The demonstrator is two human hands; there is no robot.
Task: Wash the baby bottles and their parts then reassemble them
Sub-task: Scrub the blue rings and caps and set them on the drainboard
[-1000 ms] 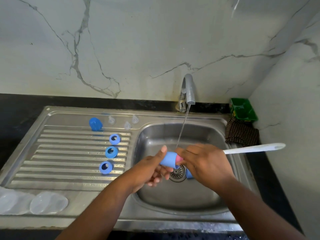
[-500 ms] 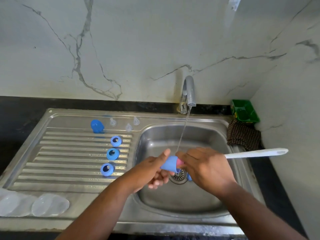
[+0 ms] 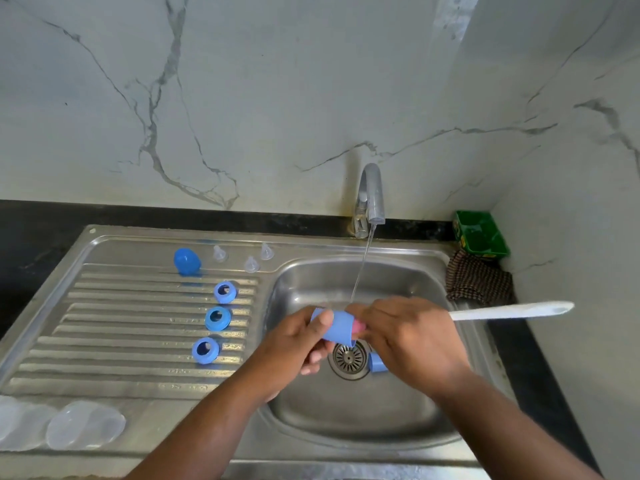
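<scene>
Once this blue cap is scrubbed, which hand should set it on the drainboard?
The left hand: it holds the blue cap, and the drainboard lies on its side. The right hand is busy gripping the brush.

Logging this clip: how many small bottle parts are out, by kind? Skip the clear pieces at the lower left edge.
Blue rings, on the drainboard: 3
Clear teats, on the drainboard: 3
Blue caps: 3 (one on the drainboard, one in the left hand at, one by the drain at)
Total: 9
</scene>
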